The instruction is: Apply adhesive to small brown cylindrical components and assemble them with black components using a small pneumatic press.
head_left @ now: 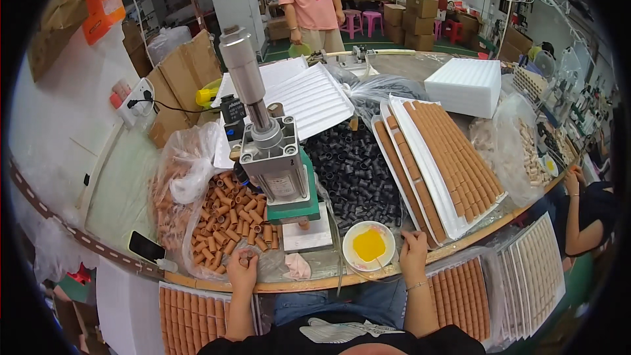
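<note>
Okay, brown pieces (245,258): in my left hand (242,271), fingers curled round; slack grip could drop them.
My right hand (414,253): well apart from left, near bowl; can't tell if holding anything.
Bowl (348,254): a knock could spill yellow liquid (369,244).
Press (279,174): stray fingers underneath could get pinched.

Left hand (242,275): small brown pieces (246,258) between its fingers, partly covered; count not resolvable. Right hand (414,256): too little fingertip detail to tell whether anything is gripped. Press (279,181) blocks part of the brown tube heap (227,220). Standing person (310,0): head cut by upper edge, lower legs hidden behind table (417,62). Lower-left tube rows (187,315) cropped below.
</note>
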Demonstrator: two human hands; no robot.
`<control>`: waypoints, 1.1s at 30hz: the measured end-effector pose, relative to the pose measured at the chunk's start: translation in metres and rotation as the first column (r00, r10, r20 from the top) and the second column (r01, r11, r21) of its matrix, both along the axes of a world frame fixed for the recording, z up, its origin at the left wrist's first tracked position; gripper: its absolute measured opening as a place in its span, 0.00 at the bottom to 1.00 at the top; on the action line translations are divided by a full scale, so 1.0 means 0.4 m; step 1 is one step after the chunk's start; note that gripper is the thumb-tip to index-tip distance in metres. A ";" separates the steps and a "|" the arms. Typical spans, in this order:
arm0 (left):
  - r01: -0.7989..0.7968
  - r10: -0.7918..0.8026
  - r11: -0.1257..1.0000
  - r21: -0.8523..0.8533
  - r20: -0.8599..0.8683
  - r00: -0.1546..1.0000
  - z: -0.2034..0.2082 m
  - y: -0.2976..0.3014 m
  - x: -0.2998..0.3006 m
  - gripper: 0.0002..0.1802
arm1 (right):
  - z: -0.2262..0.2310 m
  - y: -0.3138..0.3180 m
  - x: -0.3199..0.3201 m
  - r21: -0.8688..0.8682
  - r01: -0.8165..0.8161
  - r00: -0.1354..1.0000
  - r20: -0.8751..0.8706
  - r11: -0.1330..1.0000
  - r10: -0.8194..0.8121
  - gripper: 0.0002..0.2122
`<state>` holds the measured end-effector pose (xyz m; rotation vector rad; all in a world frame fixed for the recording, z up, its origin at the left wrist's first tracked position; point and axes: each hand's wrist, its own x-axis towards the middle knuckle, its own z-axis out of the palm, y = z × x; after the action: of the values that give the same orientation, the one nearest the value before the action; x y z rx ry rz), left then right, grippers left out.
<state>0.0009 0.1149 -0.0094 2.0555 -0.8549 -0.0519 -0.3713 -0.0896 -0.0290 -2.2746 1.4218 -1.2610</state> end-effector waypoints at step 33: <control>0.112 -0.115 0.992 -0.054 -0.060 0.992 -0.025 -0.011 0.031 0.13 | -0.013 -0.008 0.025 0.001 0.117 0.966 0.231 0.993 -0.114 0.04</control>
<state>0.0132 0.1107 -0.0194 1.9468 -0.9247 -0.1553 -0.3613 -0.0928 -0.0342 -1.9989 1.4813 -1.5160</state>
